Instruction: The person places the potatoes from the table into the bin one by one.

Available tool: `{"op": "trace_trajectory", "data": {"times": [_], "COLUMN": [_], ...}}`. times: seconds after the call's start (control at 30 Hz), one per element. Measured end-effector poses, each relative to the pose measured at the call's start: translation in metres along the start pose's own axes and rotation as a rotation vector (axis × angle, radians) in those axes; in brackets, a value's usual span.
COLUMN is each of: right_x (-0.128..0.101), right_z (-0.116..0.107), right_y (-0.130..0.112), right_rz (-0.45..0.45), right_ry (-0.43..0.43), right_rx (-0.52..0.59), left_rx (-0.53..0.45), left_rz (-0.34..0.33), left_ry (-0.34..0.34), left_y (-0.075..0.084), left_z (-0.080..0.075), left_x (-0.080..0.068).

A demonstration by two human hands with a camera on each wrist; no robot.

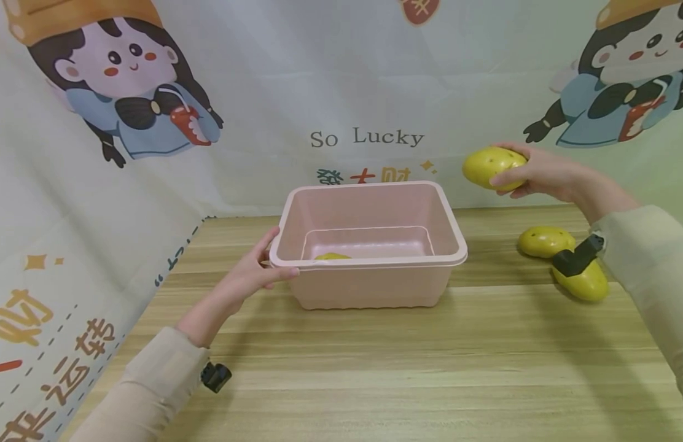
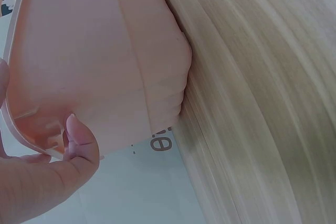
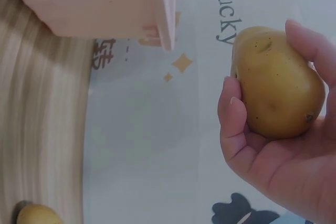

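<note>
A yellow-skinned potato [image 1: 489, 166] is gripped in my right hand [image 1: 551, 174], raised above the table to the right of a pink plastic bin [image 1: 374, 285]. In the right wrist view, fingers and thumb curl round the potato [image 3: 278, 85]. My left hand [image 1: 247, 273] holds the bin's left rim; in the left wrist view its thumb [image 2: 79, 132] lies against the outside of the bin wall [image 2: 79, 51]. Inside the bin, part of a yellow potato [image 1: 333, 256] shows above the near rim; the rest is hidden.
Two more potatoes, one behind [image 1: 546, 241] and one nearer [image 1: 585, 282], lie on the wooden table [image 1: 374, 368] at the right, partly covered by the right wrist's black camera [image 1: 579, 255]. A printed cloth [image 1: 319, 80] hangs behind and along the left side.
</note>
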State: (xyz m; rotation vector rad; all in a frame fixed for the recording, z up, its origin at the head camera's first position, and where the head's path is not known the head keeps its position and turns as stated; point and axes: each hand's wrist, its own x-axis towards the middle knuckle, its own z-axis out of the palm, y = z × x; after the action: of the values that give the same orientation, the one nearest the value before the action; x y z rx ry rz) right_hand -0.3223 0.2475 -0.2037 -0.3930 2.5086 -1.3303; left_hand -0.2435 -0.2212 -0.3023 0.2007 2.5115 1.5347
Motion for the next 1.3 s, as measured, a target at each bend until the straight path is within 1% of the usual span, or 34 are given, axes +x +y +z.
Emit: {"op": "trace_trajectory", "data": {"times": [0.2,0.63,0.9,1.3], "right_x": [0.007,0.026,0.035,0.049], "right_z": [0.004,0.03,0.044,0.055], "right_y": [-0.014,-0.04,-0.049,-0.056], "right_rz": [-0.006,-0.014,-0.032,-0.033], "right_ry": [-0.012,-0.075,-0.109,-0.128], "right_rx": [-0.011,0.035,0.046,0.06], "left_rx": [-0.001,-0.01,-0.014,-0.017], "left_rz": [-0.002,-0.002,-0.001,-0.007], "left_ry": [0.003,0.005,0.009,0.007], "left_y": [0.0,0.001,0.001,0.001], "left_z": [0.001,0.001,0.001,0.001], "left_x": [0.0,-0.001,-0.001,-0.001]}}
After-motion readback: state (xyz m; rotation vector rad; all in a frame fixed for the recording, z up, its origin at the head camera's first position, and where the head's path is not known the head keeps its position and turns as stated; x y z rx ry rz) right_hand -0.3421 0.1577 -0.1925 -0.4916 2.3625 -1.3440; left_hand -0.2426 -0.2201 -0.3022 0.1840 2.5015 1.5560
